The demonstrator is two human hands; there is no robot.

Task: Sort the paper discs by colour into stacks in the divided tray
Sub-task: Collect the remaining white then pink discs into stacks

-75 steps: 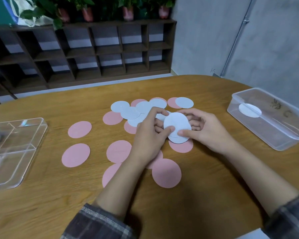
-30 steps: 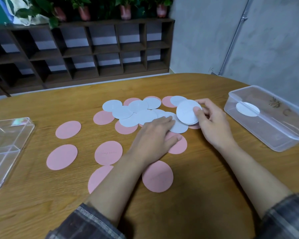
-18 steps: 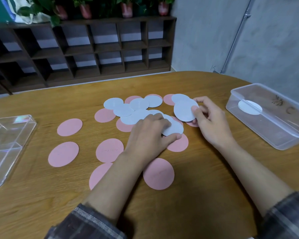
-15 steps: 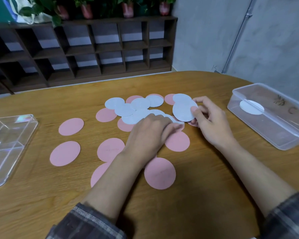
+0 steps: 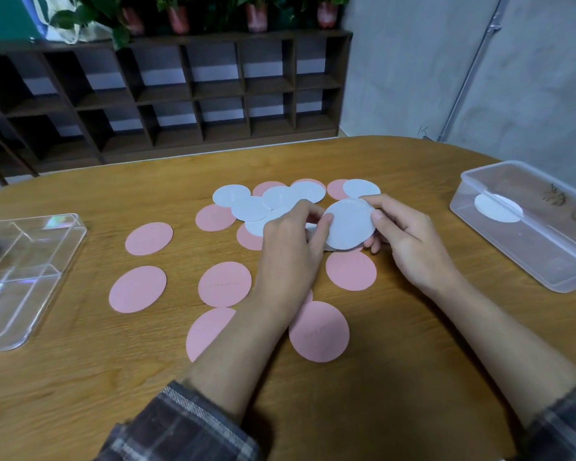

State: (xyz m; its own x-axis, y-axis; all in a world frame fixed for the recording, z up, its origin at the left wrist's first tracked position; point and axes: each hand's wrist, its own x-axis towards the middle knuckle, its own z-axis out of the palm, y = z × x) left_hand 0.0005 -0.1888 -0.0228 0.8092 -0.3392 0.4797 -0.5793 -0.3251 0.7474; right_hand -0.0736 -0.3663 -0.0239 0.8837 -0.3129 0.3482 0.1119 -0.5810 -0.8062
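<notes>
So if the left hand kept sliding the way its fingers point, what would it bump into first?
Probably the white discs it already touches at its fingertips, held in the right hand. The left hand points up and right; depth is unclear.

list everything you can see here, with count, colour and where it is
held discs: small stack, count unclear, white, between both hands above table centre
white discs: about six, overlapping, far centre
pink discs: about eleven, spread over table centre, some partly covered
divided tray: one, clear, left edge
tub: one, clear, right side, one white disc seen at it
table: one, wood
shelf: one, dark brown, behind, pink plant pots on top
left hand: one, pinching held discs
right hand: one, gripping held discs
</notes>
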